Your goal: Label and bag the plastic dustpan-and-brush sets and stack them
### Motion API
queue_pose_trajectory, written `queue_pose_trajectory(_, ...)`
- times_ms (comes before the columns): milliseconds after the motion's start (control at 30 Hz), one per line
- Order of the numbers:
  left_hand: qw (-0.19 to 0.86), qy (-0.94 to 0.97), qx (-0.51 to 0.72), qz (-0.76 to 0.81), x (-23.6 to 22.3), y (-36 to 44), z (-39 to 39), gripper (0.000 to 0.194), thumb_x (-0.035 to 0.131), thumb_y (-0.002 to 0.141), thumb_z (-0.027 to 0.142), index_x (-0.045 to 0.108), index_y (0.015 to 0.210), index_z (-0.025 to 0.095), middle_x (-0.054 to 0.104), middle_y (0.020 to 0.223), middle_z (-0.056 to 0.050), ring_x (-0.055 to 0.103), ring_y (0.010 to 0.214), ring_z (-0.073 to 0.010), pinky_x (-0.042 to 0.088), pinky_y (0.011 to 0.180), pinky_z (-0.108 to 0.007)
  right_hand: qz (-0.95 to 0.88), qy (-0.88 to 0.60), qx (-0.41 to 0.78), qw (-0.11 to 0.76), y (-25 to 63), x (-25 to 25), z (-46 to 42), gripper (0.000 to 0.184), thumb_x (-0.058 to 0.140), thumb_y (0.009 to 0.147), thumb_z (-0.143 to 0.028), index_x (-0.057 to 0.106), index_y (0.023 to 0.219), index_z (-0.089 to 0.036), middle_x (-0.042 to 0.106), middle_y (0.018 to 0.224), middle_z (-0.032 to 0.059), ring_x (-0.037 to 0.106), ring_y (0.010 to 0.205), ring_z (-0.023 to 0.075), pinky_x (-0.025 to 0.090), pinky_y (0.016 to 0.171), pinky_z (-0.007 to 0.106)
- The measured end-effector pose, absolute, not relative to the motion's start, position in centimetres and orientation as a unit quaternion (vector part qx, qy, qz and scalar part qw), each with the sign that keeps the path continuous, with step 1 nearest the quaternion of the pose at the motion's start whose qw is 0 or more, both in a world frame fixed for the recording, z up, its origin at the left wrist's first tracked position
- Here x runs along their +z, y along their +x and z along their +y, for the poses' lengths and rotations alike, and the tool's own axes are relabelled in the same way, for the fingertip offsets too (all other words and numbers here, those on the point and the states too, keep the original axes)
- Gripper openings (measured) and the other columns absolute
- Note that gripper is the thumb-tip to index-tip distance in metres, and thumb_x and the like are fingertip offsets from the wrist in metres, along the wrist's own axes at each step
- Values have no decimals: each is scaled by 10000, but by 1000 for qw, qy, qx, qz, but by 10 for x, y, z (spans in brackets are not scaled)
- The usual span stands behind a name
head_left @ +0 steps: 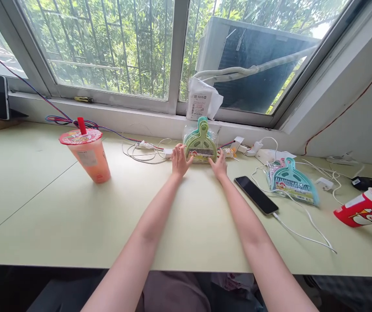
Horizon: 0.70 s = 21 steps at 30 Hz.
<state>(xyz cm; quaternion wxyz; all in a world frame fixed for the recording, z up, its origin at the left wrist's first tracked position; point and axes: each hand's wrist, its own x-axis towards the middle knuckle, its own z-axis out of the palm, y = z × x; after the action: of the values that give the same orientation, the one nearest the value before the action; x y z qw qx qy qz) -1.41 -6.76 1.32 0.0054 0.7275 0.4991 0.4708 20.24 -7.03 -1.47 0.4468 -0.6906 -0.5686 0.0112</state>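
Note:
Several small dustpan and brush sets (pixel 201 145), green and teal in clear plastic wrap, stand stacked upright against the window ledge. My left hand (pixel 179 161) is at their lower left edge, its thumb in front and its fingers along the side. At the lower right edge, my right hand (pixel 219 164) mirrors it, so the stack sits between both hands. Parts of the fingertips are hidden behind the stack's edges. Behind it, a white plastic package (pixel 200 102) with a printed label leans on the window.
A pink drink cup (pixel 90 158) with a red straw stands left. To the right lie a phone (pixel 256 195) on a white cable, more wrapped dustpan sets (pixel 293 182) and a red paper cup (pixel 366 208). Wires (pixel 143 151) and chargers run along the wall over the table (pixel 199 234).

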Motion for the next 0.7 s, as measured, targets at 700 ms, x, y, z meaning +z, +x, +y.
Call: queue_pose_trajectory(700,59,712,513,476,14,-87,-99,184,430,870,163,585,954,215,579,1118,-104,529,1140,-265,416,987,-409,-141,-880,-179,418,427,42,-251,390,528,755,-183,580,1141,-174,568,1160,196,567,1082,320,432,914,556)
